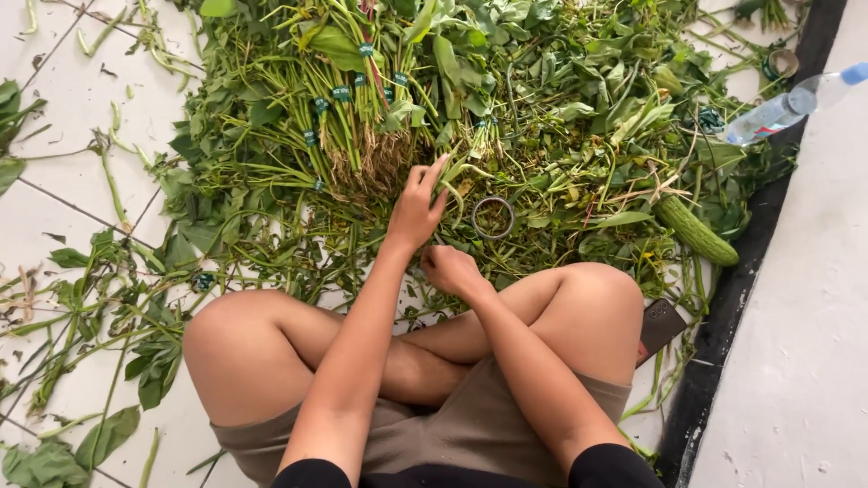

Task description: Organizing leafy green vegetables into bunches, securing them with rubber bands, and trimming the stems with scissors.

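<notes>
Just above the crossed knees, the left hand reaches out with fingers spread loosely, touching green stems beside the bundled greens banded with small green labels. Below it, the right hand is curled shut; its contents cannot be told. Right of both lie a tape ring and a bitter gourd.

Bundled green leafy stalks with pale roots, banded with green tape, lying on the white tiled floor.

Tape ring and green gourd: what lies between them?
In the head view, loose cut stems and leaves cover the floor between the tape ring and the green gourd.
</notes>
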